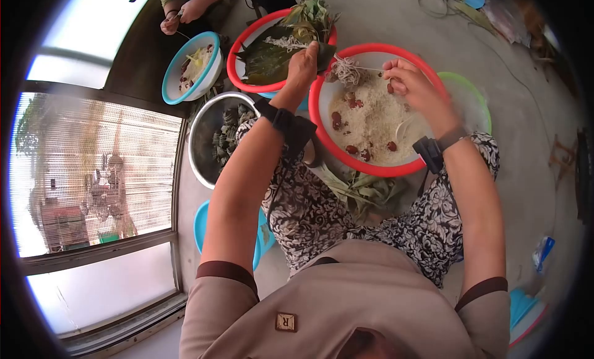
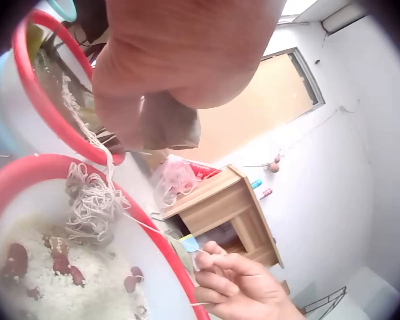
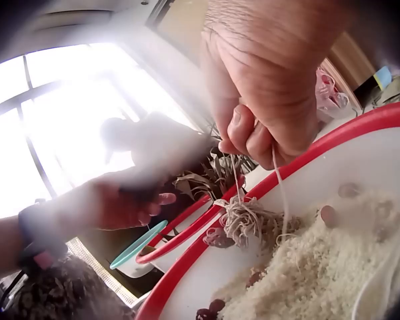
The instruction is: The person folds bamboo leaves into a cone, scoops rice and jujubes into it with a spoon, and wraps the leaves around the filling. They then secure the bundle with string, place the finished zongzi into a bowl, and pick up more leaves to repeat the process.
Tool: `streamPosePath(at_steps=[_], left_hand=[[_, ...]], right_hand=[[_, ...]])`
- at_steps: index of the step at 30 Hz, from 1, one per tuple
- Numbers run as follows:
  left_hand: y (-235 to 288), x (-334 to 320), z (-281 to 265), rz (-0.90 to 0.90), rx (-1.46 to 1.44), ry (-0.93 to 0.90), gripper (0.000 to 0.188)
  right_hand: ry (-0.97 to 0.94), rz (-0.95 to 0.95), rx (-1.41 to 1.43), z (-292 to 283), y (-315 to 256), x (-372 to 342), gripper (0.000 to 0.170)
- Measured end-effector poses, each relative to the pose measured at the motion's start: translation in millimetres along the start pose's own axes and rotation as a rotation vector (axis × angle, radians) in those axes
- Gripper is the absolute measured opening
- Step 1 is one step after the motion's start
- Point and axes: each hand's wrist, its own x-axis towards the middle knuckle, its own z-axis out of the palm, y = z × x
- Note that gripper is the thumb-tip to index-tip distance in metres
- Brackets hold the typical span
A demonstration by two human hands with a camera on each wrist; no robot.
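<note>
Taupe shirt (image 1: 371,285), dark-cuffed sleeves (image 1: 228,271), square badge (image 1: 286,322) (seemingly an R), swirl-patterned trousers (image 1: 315,204), black wrist straps (image 1: 286,119).

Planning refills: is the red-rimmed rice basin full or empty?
Partly filled: rice and reddish dates lie in the basin, bare wall showing above.

Rice basin (image 1: 383,171) sits ahead, string (image 1: 348,73) inside it at left, dates (image 1: 336,119) on the rice (image 1: 374,108), leaf basin (image 1: 231,62) left of that, small bowl (image 1: 166,90) farther left, metal bowl (image 1: 191,139) closer in, loose leaves (image 1: 368,192) between rice basin and person (image 1: 359,291).
</note>
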Motion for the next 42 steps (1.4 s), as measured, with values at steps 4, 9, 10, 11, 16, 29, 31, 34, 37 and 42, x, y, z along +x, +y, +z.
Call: streamPosePath(at_steps=[4,9,10,11,16,29,31,34,37,42], left_hand=[[-33.0,24.5,23.4,0.066,0.205,-0.083,0.052],[-53.7,32.4,51.4,-0.128,-0.021,-0.179,0.044],[-74.8,45.3,48.8,-0.047,0.004,-0.197,0.045],[-91.2,56.9,48.3,0.037,0.030,-0.201,0.046],[-46.6,27.2,39.4,-0.131,-0.195,-0.246,0.046],[-64.0,31.9,51.6,-0.199,-0.527,-0.183,0.044],[-43.4,28.5,42.3,-0.198,-0.631,-0.158,0.045],[-12.1,29.5,20.7,-0.107,-0.760,-0.141,0.047],[8.4,37.6,-3.9,0.080,-0.745,-0.117,0.047],[26.2,44.4,-31.7,0.024,-0.052,0.213,0.054]], right_hand=[[0.025,0.001,-0.039,-0.6,1.5,-3.9,0.019],[-0.001,-0.031,-0.004,-3.7,0.4,-6.7,0.015],[0.003,-0.032,0.003,-2.5,1.8,-6.4,0.015],[-0.007,-0.034,0.011,-2.9,1.1,-5.6,0.015],[0.043,-0.069,0.020,4.0,-19.9,-17.0,0.014],[-0.192,-0.388,0.408,-36.9,-56.0,-30.4,0.010],[-0.107,-0.429,0.471,-47.6,-62.3,-38.6,0.009],[0.015,-0.429,0.330,-61.5,-61.3,-46.8,0.011],[0.102,-0.414,0.069,-55.8,-60.0,-50.7,0.015],[0.114,-0.372,-0.261,-20.4,-59.3,-58.4,0.018]])
